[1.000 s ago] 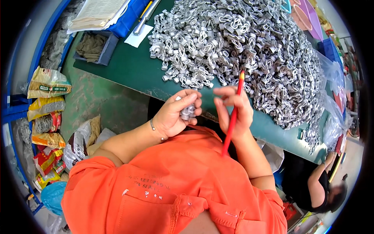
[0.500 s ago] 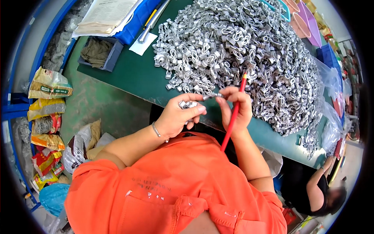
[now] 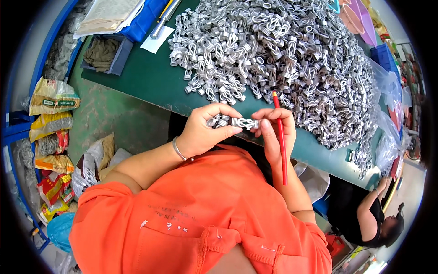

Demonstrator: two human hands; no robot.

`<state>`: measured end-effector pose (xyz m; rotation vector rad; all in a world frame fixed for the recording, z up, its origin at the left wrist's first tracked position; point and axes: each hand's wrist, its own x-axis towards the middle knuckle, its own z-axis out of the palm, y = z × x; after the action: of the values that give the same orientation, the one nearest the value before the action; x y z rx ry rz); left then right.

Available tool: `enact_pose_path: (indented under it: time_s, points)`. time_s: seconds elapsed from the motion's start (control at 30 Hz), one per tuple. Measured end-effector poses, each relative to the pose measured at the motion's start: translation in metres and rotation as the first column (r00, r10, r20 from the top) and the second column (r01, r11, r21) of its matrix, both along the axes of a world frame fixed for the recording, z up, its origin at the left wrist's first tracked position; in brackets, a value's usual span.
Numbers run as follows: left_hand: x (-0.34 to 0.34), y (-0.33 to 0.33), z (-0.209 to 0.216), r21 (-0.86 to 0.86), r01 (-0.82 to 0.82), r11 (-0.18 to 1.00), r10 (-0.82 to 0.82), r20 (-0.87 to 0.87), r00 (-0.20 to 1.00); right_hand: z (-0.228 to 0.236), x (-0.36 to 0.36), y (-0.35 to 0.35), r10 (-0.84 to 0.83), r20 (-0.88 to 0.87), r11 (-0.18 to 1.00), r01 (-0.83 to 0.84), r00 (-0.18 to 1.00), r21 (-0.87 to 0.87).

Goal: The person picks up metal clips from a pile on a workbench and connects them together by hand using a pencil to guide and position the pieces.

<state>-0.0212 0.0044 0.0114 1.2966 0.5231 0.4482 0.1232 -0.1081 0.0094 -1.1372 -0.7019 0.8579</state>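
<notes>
My left hand (image 3: 206,124) is closed around several small silvery metal fittings (image 3: 218,120), partly hidden in its palm. Between the fingertips of both hands sits one metal fitting (image 3: 245,123), with ribbed ends and openwork loops in its middle. My right hand (image 3: 275,130) pinches the far end of that fitting. A red pencil (image 3: 279,137) also rests in the right hand, passing between its fingers, tip toward the table. Just beyond both hands rises a large heap of the same metal fittings (image 3: 273,59).
The heap covers much of the green table (image 3: 141,86). At the far left stand a grey bin (image 3: 107,55) with a cloth, papers (image 3: 109,16) and a blue box (image 3: 146,27). Bags (image 3: 54,98) line the left shelf. At right, another person (image 3: 365,214) is near the table's end.
Both hands have turned the fitting, which now shows lengthwise between them. The red pencil has swung from slanted to nearly upright. The view has shifted slightly.
</notes>
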Motion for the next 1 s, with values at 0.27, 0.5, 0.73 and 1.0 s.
enact_pose_path:
  time_s: [0.27,0.5,0.73,1.0]
  points:
    - [0.000,-0.006,0.003,0.106,0.033,0.994,-0.048,0.143,0.989,-0.013,-0.002,-0.008,0.099,-0.115,0.988,-0.085,0.988,0.126]
    - [-0.003,-0.005,0.004,-0.079,0.030,0.996,-0.027,0.039,0.999,-0.003,-0.006,-0.011,-0.111,0.199,0.968,0.060,0.974,0.246]
    - [-0.009,-0.005,-0.006,-0.418,0.094,0.903,-0.032,0.153,0.988,0.006,-0.009,-0.006,-0.135,0.448,0.957,-0.001,0.884,0.291]
    - [-0.023,0.012,-0.011,-0.797,0.239,0.555,0.087,0.342,0.936,-0.009,0.001,0.013,-0.213,0.691,0.975,0.191,0.691,0.110]
